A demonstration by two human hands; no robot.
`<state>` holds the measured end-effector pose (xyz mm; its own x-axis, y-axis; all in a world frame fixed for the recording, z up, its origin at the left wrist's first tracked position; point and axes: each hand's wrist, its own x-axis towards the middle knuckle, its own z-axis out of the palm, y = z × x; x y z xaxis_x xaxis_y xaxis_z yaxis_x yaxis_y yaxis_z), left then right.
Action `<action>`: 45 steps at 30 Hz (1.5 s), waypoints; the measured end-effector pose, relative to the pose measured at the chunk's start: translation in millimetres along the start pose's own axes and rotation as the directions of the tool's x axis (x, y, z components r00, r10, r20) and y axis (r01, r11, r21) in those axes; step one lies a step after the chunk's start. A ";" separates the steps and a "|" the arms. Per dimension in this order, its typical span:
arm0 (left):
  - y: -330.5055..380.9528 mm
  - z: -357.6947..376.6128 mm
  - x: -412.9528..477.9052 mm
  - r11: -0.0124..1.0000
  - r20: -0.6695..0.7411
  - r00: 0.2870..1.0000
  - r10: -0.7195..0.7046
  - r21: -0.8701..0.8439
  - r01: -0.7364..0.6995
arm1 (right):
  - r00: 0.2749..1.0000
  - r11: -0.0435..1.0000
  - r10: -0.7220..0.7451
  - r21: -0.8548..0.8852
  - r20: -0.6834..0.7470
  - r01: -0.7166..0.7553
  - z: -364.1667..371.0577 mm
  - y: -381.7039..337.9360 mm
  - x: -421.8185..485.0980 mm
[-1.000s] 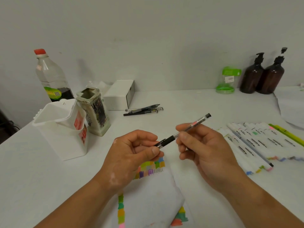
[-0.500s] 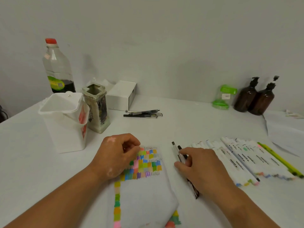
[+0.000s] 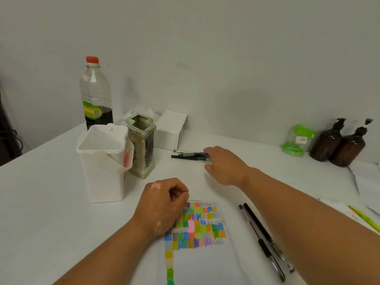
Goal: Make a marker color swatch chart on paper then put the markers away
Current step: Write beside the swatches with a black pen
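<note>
Multicoloured swatch paper lies flat on the table, with the left hand resting on its top-left corner, fingers curled and nothing seen inside. Right hand is beyond the paper, fingers stretched loosely over the pen cluster. Two black pens lie just right of the paper, green marker farther right.
</note>
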<state>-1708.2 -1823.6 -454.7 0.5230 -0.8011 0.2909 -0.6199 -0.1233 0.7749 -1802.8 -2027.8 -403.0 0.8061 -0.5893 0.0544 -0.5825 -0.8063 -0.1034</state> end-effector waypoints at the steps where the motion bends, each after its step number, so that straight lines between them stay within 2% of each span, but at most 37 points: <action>1: -1.0 0.8 0.3 1.000 -0.002 1.000 -0.002 0.004 0.002 | 1.000 1.000 -0.004 -0.016 0.019 0.005 4.1 -2.1 12.8; 7: -6.7 5.6 1.1 0.999 -0.006 0.999 0.049 0.018 -0.049 | 0.995 0.997 0.006 -0.083 0.095 0.002 22.7 -8.5 62.8; 13: -9.2 6.1 1.2 0.997 0.000 0.997 0.072 0.016 -0.072 | 0.992 0.984 0.013 -0.178 0.128 0.010 33.3 1.1 67.4; 19: -7.4 4.5 -0.1 0.997 -0.029 0.996 0.082 0.009 -0.082 | 0.984 0.976 -0.173 -0.124 0.044 0.177 41.7 -22.0 17.7; 22: -5.9 2.9 -1.6 0.995 -0.052 0.994 0.097 0.022 -0.096 | 0.976 0.970 -0.220 -0.109 0.000 0.218 43.3 -32.7 -13.8; 26: -3.4 1.1 -5.0 0.995 -0.047 0.994 0.095 0.011 -0.094 | 0.981 0.975 -0.176 -0.148 -0.075 0.164 42.0 -37.1 -32.5; 32: -1.6 -1.1 -7.2 0.998 -0.014 0.998 0.062 0.010 -0.062 | 0.981 0.991 -0.084 -0.116 -0.173 0.064 33.1 -42.9 -36.6; 35: -1.6 -0.8 -7.5 0.999 0.000 0.999 0.042 -0.001 -0.042 | 0.957 0.999 -0.052 -0.013 -0.287 0.050 9.0 -41.9 -45.0; 38: -2.7 -0.7 -7.7 0.999 0.006 1.000 0.030 -0.021 -0.030 | 0.924 0.973 0.050 0.229 -0.379 0.041 -13.7 -32.2 -71.2; 41: -3.5 0.3 -8.2 0.999 0.014 0.999 0.052 0.003 -0.052 | 0.921 0.845 0.202 0.535 -0.334 0.008 -15.7 -20.4 -110.9; 45: -2.8 0.9 -9.8 0.996 0.022 0.997 0.078 0.035 -0.079 | 0.930 0.664 0.256 0.747 -0.263 0.028 1.5 -14.3 -152.9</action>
<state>-1712.1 -1815.9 -460.2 0.4599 -0.8211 0.3380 -0.6796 -0.0804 0.7292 -1917.6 -1926.1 -411.3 0.5730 -0.7684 0.2850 -0.2864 -0.5135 -0.8089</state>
